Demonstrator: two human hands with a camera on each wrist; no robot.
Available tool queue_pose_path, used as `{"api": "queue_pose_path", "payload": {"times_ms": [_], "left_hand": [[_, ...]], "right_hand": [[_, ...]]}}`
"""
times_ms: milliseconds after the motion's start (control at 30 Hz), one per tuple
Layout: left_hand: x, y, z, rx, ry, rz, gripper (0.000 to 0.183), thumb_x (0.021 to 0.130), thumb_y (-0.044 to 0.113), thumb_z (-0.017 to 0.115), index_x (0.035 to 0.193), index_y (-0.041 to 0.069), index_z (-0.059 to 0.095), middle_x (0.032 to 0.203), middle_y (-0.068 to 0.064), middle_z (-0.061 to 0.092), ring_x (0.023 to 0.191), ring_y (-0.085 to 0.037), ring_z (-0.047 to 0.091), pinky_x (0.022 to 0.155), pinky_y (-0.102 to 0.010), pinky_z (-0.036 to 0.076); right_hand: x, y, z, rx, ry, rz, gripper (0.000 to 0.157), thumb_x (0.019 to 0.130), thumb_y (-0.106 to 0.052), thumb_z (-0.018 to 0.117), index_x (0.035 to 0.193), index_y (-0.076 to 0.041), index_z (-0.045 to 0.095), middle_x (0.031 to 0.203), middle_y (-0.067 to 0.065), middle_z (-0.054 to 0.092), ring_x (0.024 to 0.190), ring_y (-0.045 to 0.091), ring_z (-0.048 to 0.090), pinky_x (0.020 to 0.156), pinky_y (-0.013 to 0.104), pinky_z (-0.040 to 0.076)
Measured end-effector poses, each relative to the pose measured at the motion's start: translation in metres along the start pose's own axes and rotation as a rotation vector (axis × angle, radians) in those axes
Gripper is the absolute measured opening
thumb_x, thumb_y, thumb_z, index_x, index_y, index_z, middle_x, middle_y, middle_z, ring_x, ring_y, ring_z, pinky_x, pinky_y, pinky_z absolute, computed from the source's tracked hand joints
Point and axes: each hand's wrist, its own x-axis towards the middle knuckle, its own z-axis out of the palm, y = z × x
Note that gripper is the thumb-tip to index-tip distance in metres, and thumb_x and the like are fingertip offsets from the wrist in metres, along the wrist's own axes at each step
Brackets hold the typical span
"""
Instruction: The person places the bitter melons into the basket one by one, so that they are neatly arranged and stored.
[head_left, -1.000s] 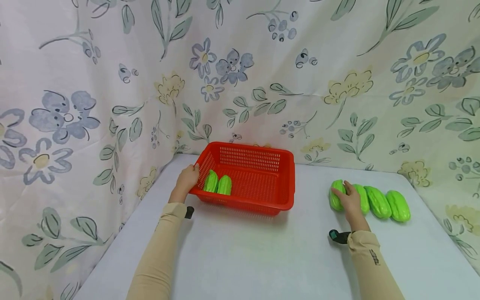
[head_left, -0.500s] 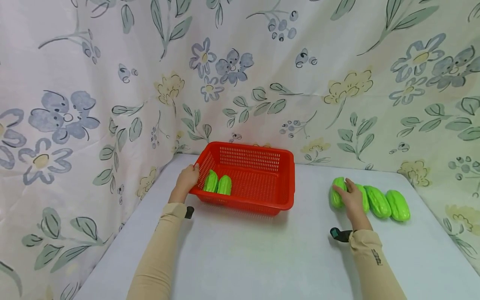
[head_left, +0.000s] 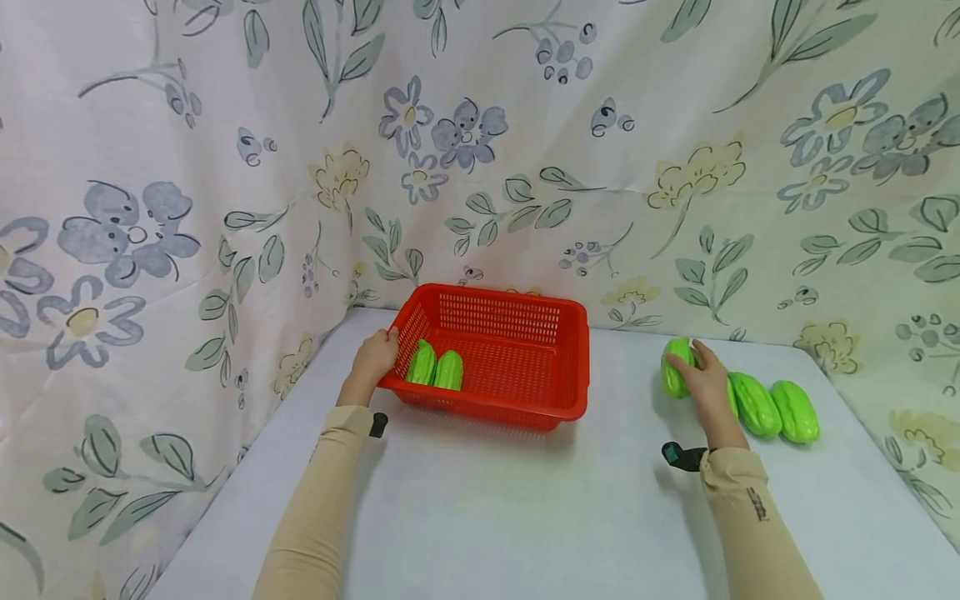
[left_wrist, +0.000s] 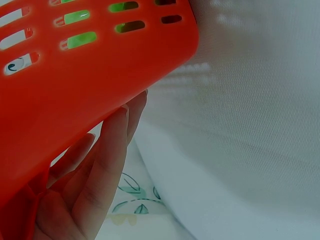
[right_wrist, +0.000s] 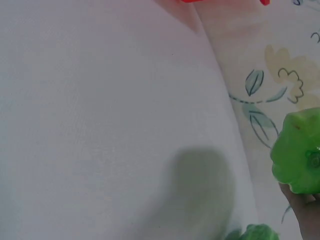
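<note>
My left hand grips the left rim of a red perforated plastic basket. In the left wrist view its fingers curl under the rim against the basket's outer wall. Inside, at the left end, lie two green bitter melons side by side. My right hand holds another bitter melon between thumb and fingers, raised off the table with its shadow below. The right wrist view shows that melon's lobed end at the right edge.
Two more bitter melons lie on the white tabletop right of my right hand, and a third is mostly hidden behind that hand. A floral curtain hangs along the table's back and left edges.
My right hand has lifted its bitter melon up from the row, moving it slightly away from me. My left hand and the basket stay where they were.
</note>
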Motion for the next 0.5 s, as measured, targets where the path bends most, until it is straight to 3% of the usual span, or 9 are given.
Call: {"api": "queue_pose_path", "payload": {"times_ms": [233,500], "left_hand": [[0.001,-0.001,0.001,0.010,0.006,0.024,0.059,0.108,0.035,0.019,0.140,-0.009,0.041,0.138,-0.030,0.050,0.121,-0.043,0.053,0.100,-0.053,0.042],[0.000,0.000,-0.001,-0.003,0.002,0.005,0.059,0.107,0.036,0.020,0.141,-0.008,0.040,0.137,-0.029,0.051,0.118,-0.041,0.054,0.099,-0.052,0.043]], "right_hand": [[0.000,-0.018,0.000,0.004,0.004,-0.006,0.081,0.099,-0.040,0.052,0.158,-0.013,0.004,0.164,0.010,0.011,0.152,0.032,0.011,0.122,0.046,0.017],[0.001,-0.036,0.004,0.030,0.000,-0.043,0.081,0.099,-0.043,0.052,0.158,-0.014,0.004,0.164,0.009,0.011,0.151,0.031,0.013,0.121,0.048,0.019]]}}
